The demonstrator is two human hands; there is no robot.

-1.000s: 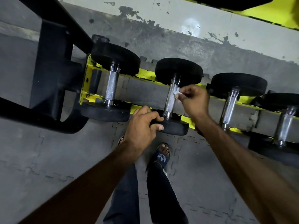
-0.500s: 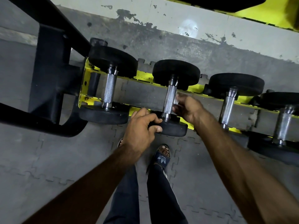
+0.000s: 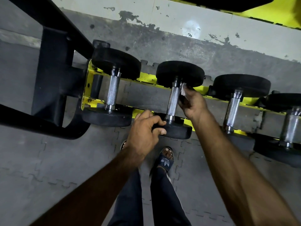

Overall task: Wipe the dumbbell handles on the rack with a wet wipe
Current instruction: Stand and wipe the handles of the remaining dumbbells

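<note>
- I see my right hand (image 3: 193, 103) at about 1 o'clock from the middle of the view. Its fingers are curled and pinch the wet wipe (image 3: 183, 91).
- The wipe is a small white wad at the fingertips, at 11 o'clock from the hand's middle. It is pressed to the right side of the handle (image 3: 172, 101), close to the far black head.
- That handle belongs to the second dumbbell (image 3: 180, 73), which lies across the yellow rack (image 3: 146, 78) with its knurled chrome bar running from 12 to 6 o'clock.
- My left hand (image 3: 143, 128) sits at 7 o'clock from the right hand. It grips the dumbbell's near head (image 3: 177, 130), fingers curled over the top edge and the thumb on the front rim.
- The handle lies between my two hands: at 1 o'clock from the left, at 9 o'clock from the right and touching its fingers.
- The first dumbbell (image 3: 113, 93) rests on the rack at 9 o'clock from the wiped one, apart from both hands.
- The third dumbbell (image 3: 232, 108) and the fourth dumbbell (image 3: 291, 126) lie at 3 o'clock, beyond my right forearm.
- A black frame (image 3: 53, 75) holds the rack's end at 9 o'clock.
- At 6 o'clock grey floor mats (image 3: 48, 160) carry my feet; one blue sandal (image 3: 165, 160) shows just under the near head.
</note>
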